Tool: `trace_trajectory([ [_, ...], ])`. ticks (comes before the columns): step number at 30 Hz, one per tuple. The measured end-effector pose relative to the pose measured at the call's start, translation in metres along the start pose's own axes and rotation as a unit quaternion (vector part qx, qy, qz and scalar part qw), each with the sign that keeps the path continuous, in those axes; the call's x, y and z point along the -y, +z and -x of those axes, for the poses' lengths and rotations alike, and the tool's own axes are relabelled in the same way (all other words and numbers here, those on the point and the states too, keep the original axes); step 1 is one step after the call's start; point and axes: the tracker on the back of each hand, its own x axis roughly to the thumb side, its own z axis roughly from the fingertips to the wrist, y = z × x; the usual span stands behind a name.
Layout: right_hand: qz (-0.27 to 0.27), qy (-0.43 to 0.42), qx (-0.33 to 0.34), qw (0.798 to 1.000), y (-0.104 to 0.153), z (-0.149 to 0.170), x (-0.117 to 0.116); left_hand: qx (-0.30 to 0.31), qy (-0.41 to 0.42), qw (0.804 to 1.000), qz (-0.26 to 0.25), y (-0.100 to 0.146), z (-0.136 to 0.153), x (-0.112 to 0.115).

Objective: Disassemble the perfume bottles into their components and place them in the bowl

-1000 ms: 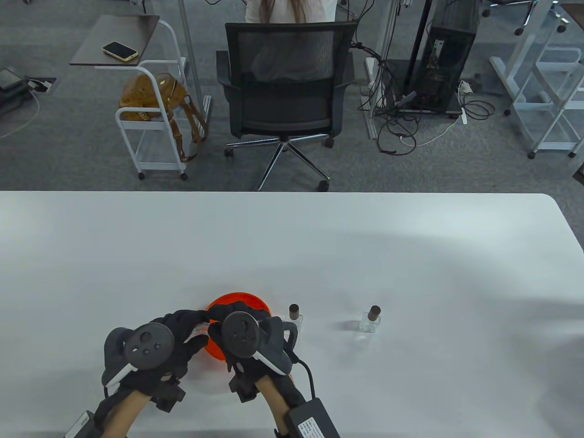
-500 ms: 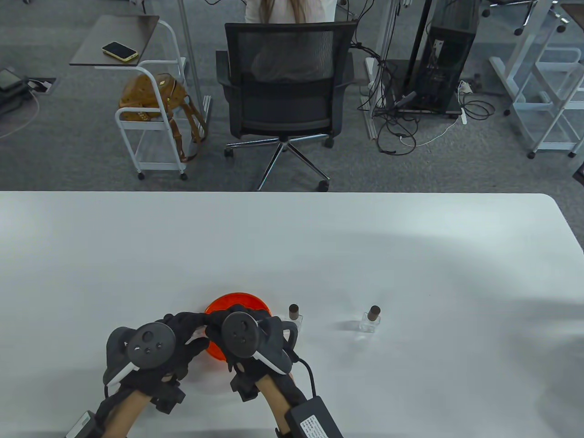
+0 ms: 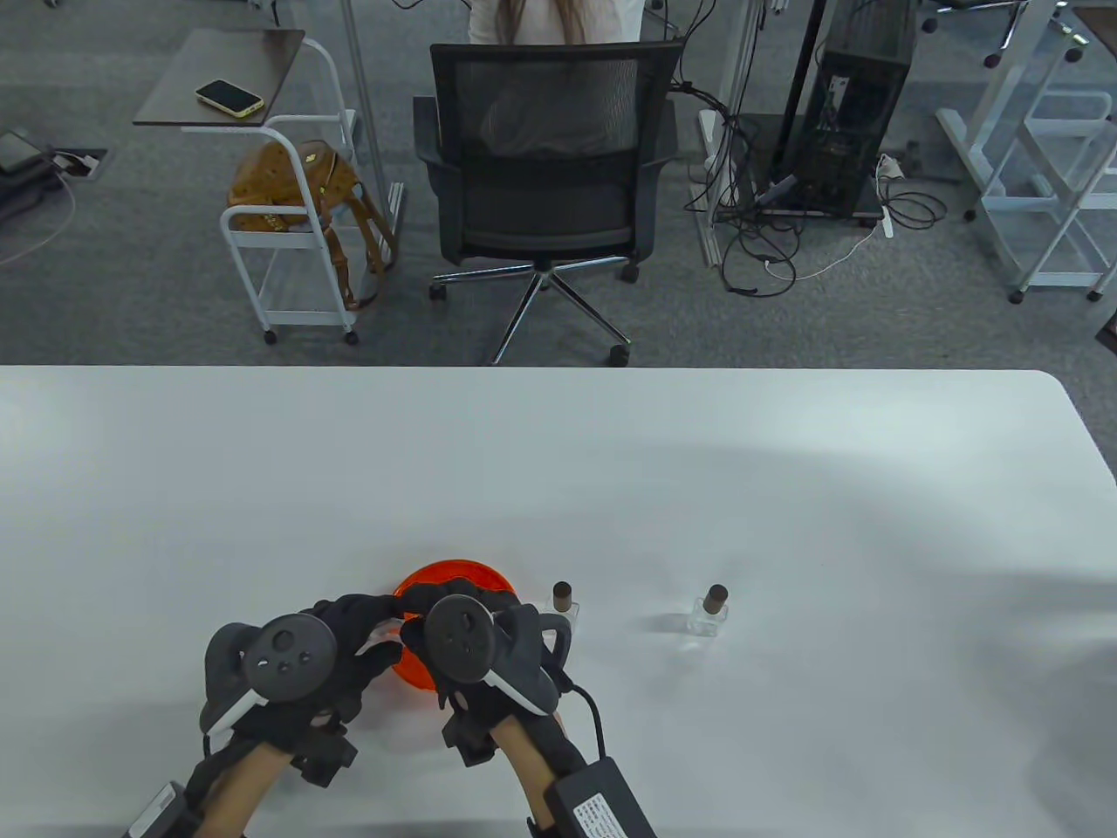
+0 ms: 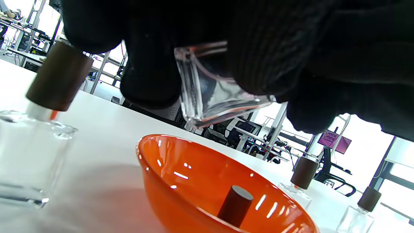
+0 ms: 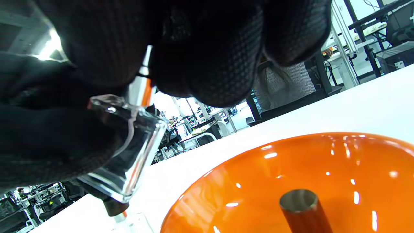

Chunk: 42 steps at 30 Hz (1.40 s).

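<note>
My left hand (image 3: 371, 624) grips a clear glass perfume bottle (image 4: 213, 90) just above the orange bowl (image 3: 462, 578). My right hand (image 3: 419, 615) curls over the same bottle's top, fingers (image 5: 207, 64) closed round its silver neck (image 5: 139, 89); the spray head itself is hidden under the glove. A brown cap (image 4: 235, 204) lies inside the bowl (image 4: 155, 168), also seen in the right wrist view as a cap (image 5: 302, 207). Two capped bottles stand right of the bowl: one close (image 3: 565, 606), one farther (image 3: 711, 611). A third capped bottle (image 4: 32, 145) stands near my left hand.
The white table (image 3: 785, 489) stretches wide behind and to the right of the bowl. A black office chair (image 3: 545, 166) and a white cart with a brown bag (image 3: 292, 188) stand beyond the far edge. A cable and black box (image 3: 598, 799) trail from my right wrist.
Both hands stay over the bowl on the bottle, with only a slight shift of the left hand toward the right one.
</note>
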Motion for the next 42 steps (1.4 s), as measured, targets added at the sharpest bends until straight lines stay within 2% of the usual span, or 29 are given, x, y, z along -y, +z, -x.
trace_trajectory([
  [3, 0.004, 0.016, 0.005, 1.000, -0.001, -0.001, 0.000, 0.009, -0.006, 1.000, 0.007, 0.001, -0.003, 0.002],
  [7, -0.021, 0.011, 0.005, 1.000, -0.002, -0.002, -0.005, -0.004, -0.008, 1.000, 0.000, 0.000, 0.000, 0.001],
  [11, -0.003, 0.036, 0.006, 0.999, -0.001, -0.003, -0.008, -0.002, -0.004, 1.000, 0.014, 0.000, 0.002, 0.003],
  [13, -0.013, 0.042, 0.011, 0.999, 0.000, -0.003, -0.009, 0.002, -0.013, 1.000, 0.009, -0.001, 0.001, 0.004],
  [22, -0.031, 0.029, 0.001, 0.999, 0.002, -0.001, -0.019, -0.002, -0.030, 0.999, 0.019, 0.002, 0.004, 0.004],
  [26, -0.028, 0.021, -0.001, 0.999, 0.002, -0.002, -0.018, -0.002, -0.024, 1.000, 0.012, 0.000, 0.004, 0.002],
  [29, -0.006, 0.020, -0.002, 1.000, 0.002, -0.001, -0.014, 0.000, -0.017, 1.000, 0.016, 0.001, 0.004, 0.001],
  [35, -0.031, -0.005, -0.014, 0.999, 0.001, 0.002, -0.014, -0.001, -0.015, 1.000, 0.009, -0.001, 0.002, 0.002],
  [37, -0.011, 0.011, -0.009, 1.000, 0.001, 0.002, -0.012, 0.000, -0.004, 1.000, 0.010, -0.001, 0.003, 0.002],
  [42, -0.039, -0.016, -0.014, 0.999, 0.000, 0.005, -0.013, -0.007, -0.012, 1.000, 0.008, 0.000, 0.002, 0.003],
])
